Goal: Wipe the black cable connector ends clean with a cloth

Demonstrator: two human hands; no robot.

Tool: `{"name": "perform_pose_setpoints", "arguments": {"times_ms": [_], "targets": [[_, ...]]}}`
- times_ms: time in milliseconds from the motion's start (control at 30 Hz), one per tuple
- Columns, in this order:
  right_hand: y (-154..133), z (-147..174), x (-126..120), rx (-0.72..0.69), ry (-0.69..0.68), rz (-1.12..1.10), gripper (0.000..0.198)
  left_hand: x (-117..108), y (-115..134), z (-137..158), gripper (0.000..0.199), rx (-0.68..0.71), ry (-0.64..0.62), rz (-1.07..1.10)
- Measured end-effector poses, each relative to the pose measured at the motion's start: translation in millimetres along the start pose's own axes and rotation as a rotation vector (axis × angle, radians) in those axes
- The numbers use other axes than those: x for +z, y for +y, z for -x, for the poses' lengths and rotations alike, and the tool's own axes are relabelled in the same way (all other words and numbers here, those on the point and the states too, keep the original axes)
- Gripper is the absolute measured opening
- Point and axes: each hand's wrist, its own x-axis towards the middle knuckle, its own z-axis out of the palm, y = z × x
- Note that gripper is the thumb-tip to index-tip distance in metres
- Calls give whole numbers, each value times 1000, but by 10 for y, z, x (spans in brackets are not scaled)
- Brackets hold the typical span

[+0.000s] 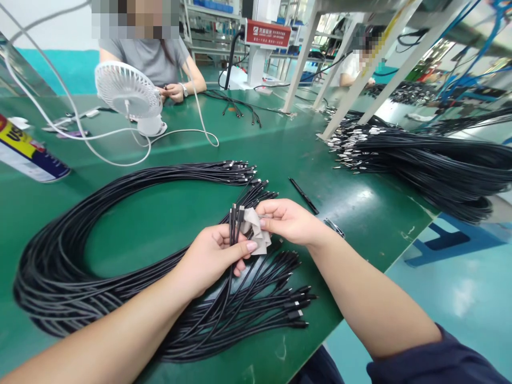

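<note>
My left hand point(219, 249) is closed around a few black cables, their connector ends point(236, 214) sticking up above the fingers. A crumpled grey cloth point(260, 239) lies against these connectors, partly under my left thumb. My right hand point(288, 220) pinches the upper edge of that cloth between thumb and fingers. Around and below both hands spreads a large looped bundle of black cables point(52, 266). One set of its connector ends point(240, 170) lies beyond my hands, another set point(296, 306) nearer to me on the right.
On the green table point(280, 346) are a black pen point(303, 196), a white fan point(128, 93) with its cord, and a spray can point(30, 152) at left. More cables point(432, 160) lie at right, by metal legs point(352, 74). A person point(148, 64) sits opposite; another is farther right.
</note>
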Motion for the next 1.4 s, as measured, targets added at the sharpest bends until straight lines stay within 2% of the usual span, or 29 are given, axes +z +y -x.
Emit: {"name": "perform_pose_setpoints", "arguments": {"times_ms": [133, 400, 767, 867, 967, 1067, 1167, 1300, 1400], "targets": [[28, -9, -37, 71, 39, -59, 34, 7, -14, 7, 28, 4, -16, -6], [74, -18, -49, 185, -10, -182, 35, 10, -21, 28, 22, 47, 23, -101], [15, -10, 95, 165, 147, -50, 43, 10, -37, 43, 21, 75, 83, -141], [-11, 13, 117, 117, 130, 99, 33, 19, -40, 40, 22, 68, 70, -132], [-42, 36, 138, -4, 198, 446, 24, 18, -41, 29, 22, 58, 41, -137], [-30, 34, 147, -110, 235, 821, 24, 13, -36, 21, 22, 43, 38, -157], [12, 13, 153, -109, 221, 1028, 23, 19, -20, 18, 25, 16, 62, -161], [-3, 12, 155, -75, 255, 1080, 22, 24, -14, 15, 29, -1, 71, -152], [-65, 42, 104, -129, 307, 825, 29, 14, -36, 12, 27, 14, 55, -147]]}}
